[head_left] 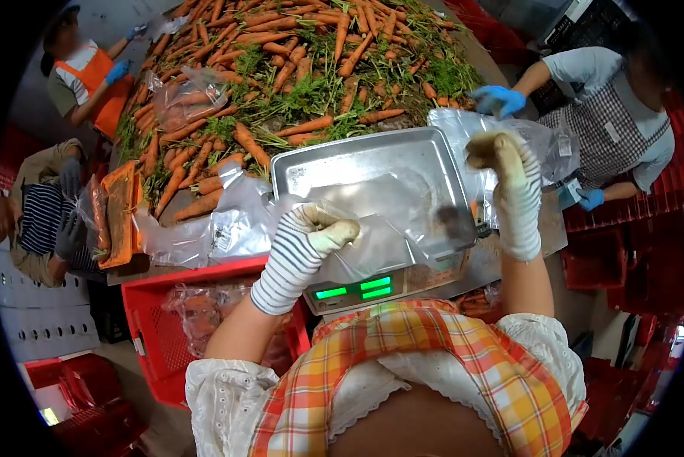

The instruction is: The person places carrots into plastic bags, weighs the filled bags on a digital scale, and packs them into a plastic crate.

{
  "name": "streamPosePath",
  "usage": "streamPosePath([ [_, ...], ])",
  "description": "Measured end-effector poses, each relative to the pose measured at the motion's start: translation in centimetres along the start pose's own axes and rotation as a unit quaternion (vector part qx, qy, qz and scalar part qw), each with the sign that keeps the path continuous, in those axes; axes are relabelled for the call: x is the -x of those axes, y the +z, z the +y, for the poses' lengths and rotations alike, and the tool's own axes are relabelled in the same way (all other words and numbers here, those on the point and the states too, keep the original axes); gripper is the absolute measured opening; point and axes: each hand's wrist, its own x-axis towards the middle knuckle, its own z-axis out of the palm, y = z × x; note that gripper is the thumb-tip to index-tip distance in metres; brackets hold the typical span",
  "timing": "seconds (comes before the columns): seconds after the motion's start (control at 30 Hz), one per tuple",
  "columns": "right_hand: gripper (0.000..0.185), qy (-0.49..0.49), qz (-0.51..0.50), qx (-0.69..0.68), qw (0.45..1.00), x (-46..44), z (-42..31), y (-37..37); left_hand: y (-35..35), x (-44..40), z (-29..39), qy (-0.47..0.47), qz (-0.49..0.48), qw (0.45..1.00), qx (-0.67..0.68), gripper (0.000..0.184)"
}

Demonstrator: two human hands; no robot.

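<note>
My left hand (316, 238), in a striped white glove, pinches a clear plastic bag (380, 242) between thumb and fingers. The bag hangs over the front of a metal weighing pan (304, 169), which sits on a scale with green lit displays (361, 289). Raised at the pan's right side is my right hand (513, 171), gloved the same way. Its fingers are loosely bent, apart from the thumb, and I see nothing in them. Beneath and beside it lie flat clear bags (464, 129).
Carrots (296, 46) with green tops cover the table behind the scale. Bags (235, 225) lie left of the pan, by an orange tray (121, 217). A red crate (155, 335) holds bagged carrots. Co-workers (616, 114) stand at both sides; one gloved hand (498, 99) touches the right-hand bags.
</note>
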Motion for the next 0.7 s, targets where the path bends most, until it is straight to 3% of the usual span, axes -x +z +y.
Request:
streamPosePath([
  [0.07,0.027,0.088,-0.233,0.038,0.968,2.4,-1.3,1.1,1.4,0.5,-0.4,0.019,-0.004,0.997,-0.069,0.027],
  [0.13,0.02,0.114,-0.309,0.069,0.942,3.8,-1.4,5.6,2.9,1.1,0.6,0.038,-0.042,0.975,-0.216,0.033],
  [0.17,0.017,0.142,-0.317,0.053,0.936,4.0,-0.5,7.2,3.8,1.0,-0.2,0.078,-0.026,0.974,-0.213,0.032],
  [0.23,0.021,0.188,-0.267,-0.112,0.939,4.1,1.9,7.2,3.5,1.0,0.9,-0.041,-0.017,0.992,-0.122,0.032],
  [0.27,0.022,0.189,-0.238,-0.184,0.935,4.0,2.8,7.1,2.0,1.2,-1.5,-0.036,0.08,0.991,-0.101,0.028],
  [0.3,0.02,0.159,-0.198,-0.24,0.937,3.8,3.0,6.7,0.6,1.4,-2.8,0.017,0.156,0.971,-0.182,0.024],
  [0.33,0.016,0.173,-0.167,-0.328,0.914,3.0,2.7,5.6,-0.6,1.4,-1.2,0.093,0.102,0.976,-0.166,0.014],
  [0.37,0.011,0.179,-0.036,-0.479,0.859,2.0,3.4,5.1,-2.3,1.7,-0.5,0.045,0.178,0.965,-0.187,0.021],
  [0.43,0.012,0.24,-0.017,-0.75,0.616,0.1,5.5,0.3,-8.6,1.2,-1.5,0.026,0.23,0.92,-0.316,0.027],
  [0.47,0.013,0.272,0.057,-0.616,0.737,0.4,3.8,1.3,-11.2,1.1,-2.3,-0.029,0.183,0.889,-0.419,0.019],
  [0.5,0.014,0.29,0.13,-0.463,0.828,0.8,2.4,2.4,-10.3,0.6,-1.6,-0.022,0.181,0.887,-0.423,0.019],
  [0.53,0.013,0.17,-0.039,-0.497,0.85,1.3,4.2,2.0,-8.1,0.6,-0.8,0.16,0.235,0.817,-0.502,0.024],
  [0.57,0.011,0.122,-0.054,-0.434,0.891,1.5,4.1,2.3,-5.7,0.8,0.3,0.334,0.281,0.706,-0.558,0.037],
  [0.63,0.011,0.082,-0.093,-0.355,0.926,2.2,2.4,3.9,1.1,2.5,3.2,0.407,0.249,0.705,-0.526,0.06],
  [0.7,0.011,0.057,-0.145,-0.295,0.943,3.5,0.1,5.5,5.3,2.9,4.1,0.442,0.148,0.684,-0.56,0.069],
])
